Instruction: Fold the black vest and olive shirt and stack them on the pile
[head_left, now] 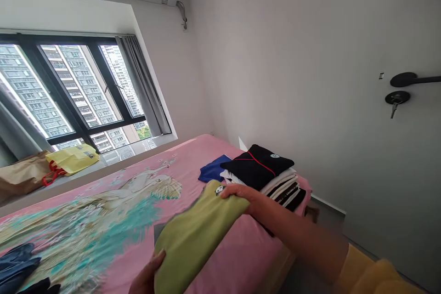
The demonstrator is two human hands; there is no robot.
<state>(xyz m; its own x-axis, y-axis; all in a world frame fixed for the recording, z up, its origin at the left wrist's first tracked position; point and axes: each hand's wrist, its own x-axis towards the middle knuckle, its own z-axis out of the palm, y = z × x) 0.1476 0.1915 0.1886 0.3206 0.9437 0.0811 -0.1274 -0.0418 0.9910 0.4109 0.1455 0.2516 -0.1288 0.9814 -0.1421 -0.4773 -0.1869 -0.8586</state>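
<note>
A folded yellow-green garment (196, 234) with a small panda patch is held above the bed between both my hands. My right hand (241, 195) grips its far right end, thumb on top and the other fingers hidden underneath. At the lower left end, my left hand (149, 271) pinches the edge, only partly in view. Just beyond my right hand stands a stack of folded clothes (282, 186), topped by a black garment (258, 163) with red piping and a round badge. A folded blue garment (213, 168) lies against the stack's left side.
A pink patterned sheet (138, 211) covers the bed. Dark blue clothing (19, 259) lies at the lower left. On the window sill sit a yellow bag (74, 158) and a brown paper bag (22, 177). A door handle (409, 79) is at the right.
</note>
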